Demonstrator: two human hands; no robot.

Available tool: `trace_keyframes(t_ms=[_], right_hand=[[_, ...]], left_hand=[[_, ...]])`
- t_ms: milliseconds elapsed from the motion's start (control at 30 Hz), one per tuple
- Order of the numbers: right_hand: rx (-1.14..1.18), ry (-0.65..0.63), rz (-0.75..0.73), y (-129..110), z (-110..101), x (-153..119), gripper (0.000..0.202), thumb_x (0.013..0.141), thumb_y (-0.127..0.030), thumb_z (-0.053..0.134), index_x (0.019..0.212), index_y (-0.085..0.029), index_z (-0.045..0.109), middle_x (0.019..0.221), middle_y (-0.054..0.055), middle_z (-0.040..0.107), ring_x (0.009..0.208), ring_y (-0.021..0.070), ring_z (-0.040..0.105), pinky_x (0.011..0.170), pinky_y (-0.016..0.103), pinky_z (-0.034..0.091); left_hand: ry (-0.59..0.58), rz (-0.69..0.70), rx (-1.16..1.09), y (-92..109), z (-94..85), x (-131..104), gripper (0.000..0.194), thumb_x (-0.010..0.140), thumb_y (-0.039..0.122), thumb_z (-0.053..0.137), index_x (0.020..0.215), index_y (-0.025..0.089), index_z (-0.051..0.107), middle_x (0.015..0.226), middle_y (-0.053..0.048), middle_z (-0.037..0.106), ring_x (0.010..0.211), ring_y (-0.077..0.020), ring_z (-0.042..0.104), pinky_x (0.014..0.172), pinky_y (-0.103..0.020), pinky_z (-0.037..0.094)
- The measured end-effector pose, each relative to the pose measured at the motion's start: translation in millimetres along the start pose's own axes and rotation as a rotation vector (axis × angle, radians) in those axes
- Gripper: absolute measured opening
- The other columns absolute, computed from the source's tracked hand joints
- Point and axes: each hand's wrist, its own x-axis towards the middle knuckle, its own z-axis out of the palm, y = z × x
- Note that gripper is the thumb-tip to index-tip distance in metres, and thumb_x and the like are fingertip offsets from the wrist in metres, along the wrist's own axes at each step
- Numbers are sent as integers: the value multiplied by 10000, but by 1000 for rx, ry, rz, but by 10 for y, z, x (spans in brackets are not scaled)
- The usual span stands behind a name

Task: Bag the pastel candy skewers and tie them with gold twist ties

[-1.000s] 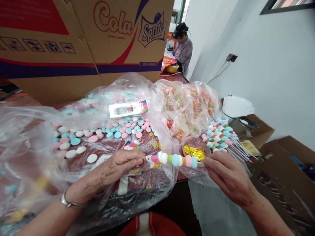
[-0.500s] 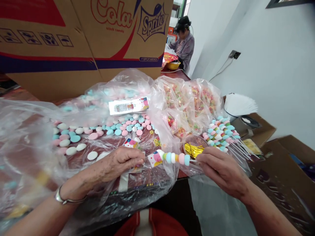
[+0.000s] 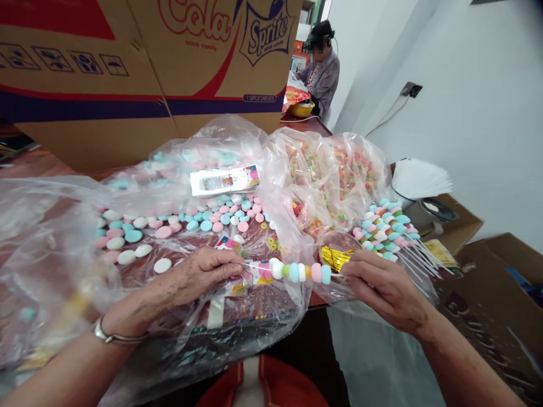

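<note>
two bare hands hold one pastel candy skewer (image 3: 302, 272) between them, level and just right of centre in the frame. we see the left hand (image 3: 214, 268) with thumb and fingers pinched together on the clear end of the printed plastic sleeve (image 3: 261, 272). the right hand (image 3: 377, 282) is closed, its fingertips pinching the thin white stick (image 3: 336, 275) beside the last blue sweet; whether it also grips the sleeve, we cannot tell.

we judge the skewer very light, with soft, squashy sweets that would dent or slide if squeezed. the stick looks fairly stiff but slim enough to bend, so we would take hold of it just below the sweets. the sleeve is probably slick, limp and easily creased; a flat pinch at its end seems safest.

just behind the right hand sit shiny gold twist ties (image 3: 335, 258), and towards the right of the frame a pile of candy skewers (image 3: 382, 232) fans out its white sticks. loose pastel sweets (image 3: 220, 215) lie left of centre on the worktop (image 3: 42, 164).
</note>
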Motion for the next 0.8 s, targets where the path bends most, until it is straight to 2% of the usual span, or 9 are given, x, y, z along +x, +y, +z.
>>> trace_keyframes(t_ms=[200, 400, 533, 700, 800], right_hand=[[-46, 21, -51, 7, -6, -8, 126, 939, -109, 493, 949, -178, 598, 795, 30, 581, 733, 140, 514, 669, 261, 418], [-86, 68, -10, 50, -64, -58, 147, 916, -91, 504, 967, -187, 604, 811, 39, 576, 735, 149, 529, 660, 274, 432], [-57, 110, -1, 44, -89, -68, 173, 904, -72, 503, 998, -171, 611, 846, 53, 572, 752, 146, 542, 656, 264, 444], [-40, 119, -7, 3, -41, -4, 155, 907, -68, 498, 949, -167, 611, 802, 36, 563, 712, 126, 526, 643, 245, 440], [-34, 118, -40, -8, 22, 40, 140, 914, -81, 498, 925, -176, 601, 779, 22, 567, 709, 126, 527, 698, 265, 450]], left_hand=[[-29, -72, -29, -16, -31, -38, 294, 966, 380, 485, 867, 159, 652, 824, -10, 631, 749, -129, 529, 685, -209, 421], [-12, -122, -85, 29, -54, -73, 337, 950, 399, 484, 711, 167, 532, 706, 24, 490, 665, -113, 429, 601, -205, 362], [-9, -165, -161, 5, -51, -98, 331, 923, 418, 512, 714, 166, 565, 691, 21, 487, 651, -118, 429, 589, -209, 357], [10, -214, -245, 8, -32, -109, 317, 881, 440, 561, 754, 163, 648, 714, 8, 535, 673, -126, 457, 611, -206, 378], [13, -245, -273, 50, -20, -99, 315, 854, 459, 584, 809, 168, 695, 730, -1, 574, 686, -136, 487, 630, -213, 399]])
